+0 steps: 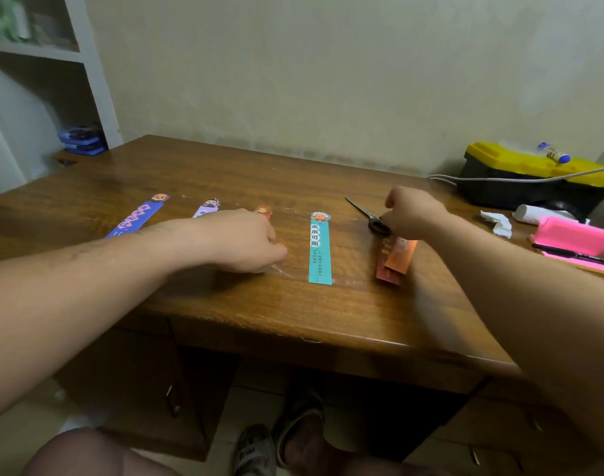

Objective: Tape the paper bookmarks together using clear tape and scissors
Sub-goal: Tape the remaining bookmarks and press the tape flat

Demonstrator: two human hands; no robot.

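On the bench [293,314], the right hand [412,214] grips the scissors [362,210] beside the orange bookmarks [397,261], while the left hand [245,240], fingers curled, touches clear tape [281,270] left of the teal bookmark [319,252]; whether it pinches I cannot tell.

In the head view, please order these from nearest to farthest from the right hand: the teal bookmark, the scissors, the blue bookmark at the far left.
1. Scissors: at the right hand, handles by its fingers.
2. Teal bookmark: to the hand's left, within the row.
3. Blue bookmark: at the far left end of the row.
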